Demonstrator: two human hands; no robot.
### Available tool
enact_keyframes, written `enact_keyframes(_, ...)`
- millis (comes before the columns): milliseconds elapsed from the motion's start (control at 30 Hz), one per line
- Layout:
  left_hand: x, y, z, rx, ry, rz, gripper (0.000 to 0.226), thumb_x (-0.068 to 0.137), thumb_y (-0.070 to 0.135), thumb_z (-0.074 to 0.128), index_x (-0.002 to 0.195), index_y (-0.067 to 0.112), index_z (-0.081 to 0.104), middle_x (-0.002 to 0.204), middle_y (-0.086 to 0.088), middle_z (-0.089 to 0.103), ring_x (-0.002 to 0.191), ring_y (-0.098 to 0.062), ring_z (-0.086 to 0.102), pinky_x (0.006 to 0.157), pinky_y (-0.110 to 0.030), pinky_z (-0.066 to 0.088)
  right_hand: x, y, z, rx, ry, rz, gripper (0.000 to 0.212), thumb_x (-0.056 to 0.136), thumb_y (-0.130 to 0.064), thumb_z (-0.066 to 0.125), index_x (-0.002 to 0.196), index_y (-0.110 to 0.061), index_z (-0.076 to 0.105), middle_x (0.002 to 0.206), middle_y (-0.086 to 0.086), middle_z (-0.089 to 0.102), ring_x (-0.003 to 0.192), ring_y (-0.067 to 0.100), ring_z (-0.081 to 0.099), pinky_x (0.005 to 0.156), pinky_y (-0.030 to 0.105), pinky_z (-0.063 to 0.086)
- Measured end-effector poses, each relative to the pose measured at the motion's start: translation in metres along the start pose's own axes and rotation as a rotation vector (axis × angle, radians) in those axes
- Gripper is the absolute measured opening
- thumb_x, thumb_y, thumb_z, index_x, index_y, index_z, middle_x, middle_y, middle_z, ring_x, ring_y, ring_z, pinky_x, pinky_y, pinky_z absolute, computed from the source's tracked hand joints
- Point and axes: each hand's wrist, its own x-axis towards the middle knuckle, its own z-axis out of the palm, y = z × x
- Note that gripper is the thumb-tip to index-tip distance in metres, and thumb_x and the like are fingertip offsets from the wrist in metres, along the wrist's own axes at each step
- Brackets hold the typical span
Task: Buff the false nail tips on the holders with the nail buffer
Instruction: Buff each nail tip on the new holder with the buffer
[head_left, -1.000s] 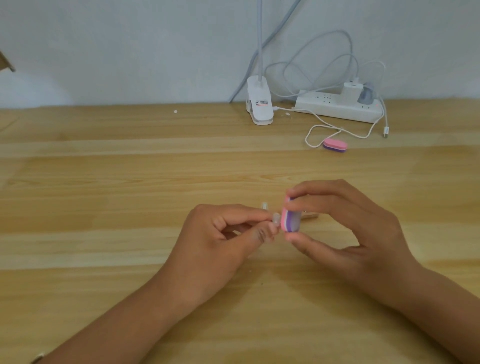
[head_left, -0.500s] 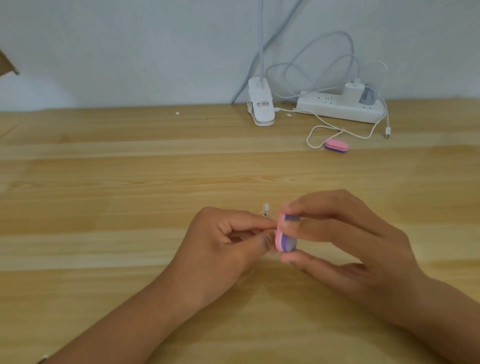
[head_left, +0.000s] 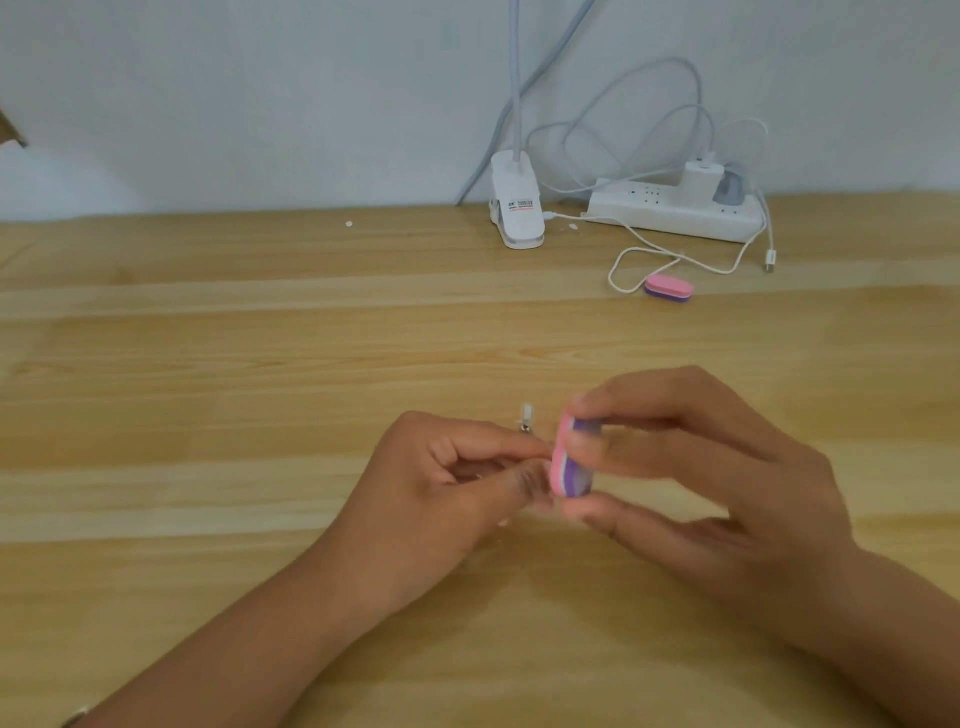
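Two hands are meeting over the table (head_left: 208, 364): my right hand (head_left: 701, 478) is pinching the nail buffer (head_left: 569, 465) on edge between thumb and curled fingers, while my left hand (head_left: 441, 483), touching the buffer's pink side, is curling around a holder (head_left: 527, 418) poking up just left of the buffer. Bare wood is lying open left of the buffer, with the spare buffer (head_left: 668, 288), power strip (head_left: 675, 213) and lamp clip (head_left: 517, 208) sitting well behind it by the far edge. Compared with a second ago, the buffer is sitting nearer me.

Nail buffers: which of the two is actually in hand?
The nail buffer pinched on edge by the right hand; the other buffer lies flat by the white cable, untouched.
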Motion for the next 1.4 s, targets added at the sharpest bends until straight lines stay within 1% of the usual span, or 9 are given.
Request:
enact_keyframes(67,0.0,-0.001,-0.001,-0.017,-0.023,-0.021,0.012,0.082,0.015,0.072,0.092,0.018,0.079,0.066,0.002,0.073,0.061,-0.005,0.063,0.057,-0.02,0.047,-0.002,0.002,0.002,-0.037,-0.031,-0.04,0.016,0.089,-0.018,0.074,0.098,-0.006,0.074,0.111,0.011,0.067,0.102,0.021,0.065,0.09,0.027,0.05)
enact_keyframes(167,0.001,-0.001,-0.005,-0.069,-0.01,-0.066,0.011,0.084,0.015,0.069,0.089,0.015,0.079,0.078,-0.004,0.076,0.073,-0.017,0.072,0.058,-0.023,0.051,-0.001,0.017,-0.005,-0.119,-0.008,0.083,0.015,0.085,-0.014,0.077,0.095,-0.002,0.075,0.109,0.011,0.067,0.098,0.022,0.068,0.088,0.032,0.052)
enact_keyframes(267,0.002,-0.001,-0.005,-0.072,-0.004,-0.07,0.012,0.089,0.017,0.066,0.085,0.015,0.077,0.079,-0.005,0.074,0.073,-0.019,0.072,0.057,-0.024,0.053,0.0,0.017,-0.007,-0.102,0.075,0.192,0.022,0.087,-0.023,0.074,0.101,-0.006,0.074,0.108,0.006,0.069,0.1,0.016,0.067,0.092,0.023,0.048)
enact_keyframes(433,0.002,-0.006,-0.002,0.013,0.021,-0.018,0.018,0.096,0.025,0.056,0.086,0.023,0.07,0.069,-0.001,0.066,0.05,-0.019,0.063,0.043,-0.02,0.043,-0.001,0.006,-0.003,-0.096,0.041,0.223,0.021,0.094,-0.026,0.063,0.096,-0.007,0.073,0.09,-0.005,0.064,0.08,-0.001,0.052,0.076,0.012,0.04)
enact_keyframes(600,0.001,-0.01,-0.001,0.094,0.058,-0.009,0.016,0.095,0.028,0.055,0.086,0.028,0.069,0.064,-0.001,0.058,0.044,-0.016,0.055,0.041,-0.018,0.039,0.001,0.001,-0.001,0.123,0.075,0.4,0.015,0.086,-0.035,0.072,0.097,-0.027,0.066,0.094,-0.009,0.064,0.073,0.012,0.06,0.068,0.009,0.043)
enact_keyframes(733,0.001,-0.012,0.0,0.144,0.062,-0.019,0.016,0.09,0.029,0.054,0.087,0.029,0.069,0.059,-0.007,0.059,0.042,-0.021,0.052,0.044,-0.016,0.037,0.0,-0.001,0.0,0.186,0.05,0.329,0.023,0.087,-0.022,0.075,0.109,-0.023,0.067,0.105,-0.007,0.065,0.089,0.006,0.065,0.075,0.008,0.048)
enact_keyframes(933,-0.004,-0.005,0.003,0.312,0.057,0.088,0.022,0.096,0.016,0.059,0.091,0.032,0.074,0.064,0.012,0.065,0.048,-0.003,0.062,0.047,-0.01,0.041,-0.003,0.002,0.006,0.062,-0.088,0.156,0.022,0.093,-0.01,0.064,0.113,-0.007,0.07,0.112,0.005,0.066,0.107,0.005,0.062,0.095,0.013,0.043)
enact_keyframes(1133,0.0,-0.006,0.003,0.337,0.078,0.064,0.019,0.095,0.023,0.053,0.083,0.025,0.067,0.061,0.001,0.056,0.049,-0.016,0.045,0.05,-0.024,0.036,-0.003,0.008,0.004,0.042,-0.031,0.176,0.021,0.094,-0.006,0.066,0.115,-0.005,0.068,0.11,0.006,0.065,0.105,0.008,0.062,0.091,0.014,0.046)
enact_keyframes(1400,0.001,-0.003,0.001,0.248,-0.029,0.042,0.026,0.097,0.008,0.053,0.081,0.025,0.065,0.053,0.016,0.053,0.042,0.001,0.044,0.047,-0.009,0.034,-0.001,0.012,0.0,0.055,0.003,0.224,0.023,0.09,-0.011,0.068,0.113,-0.009,0.068,0.103,0.002,0.065,0.088,0.005,0.06,0.078,0.008,0.043)
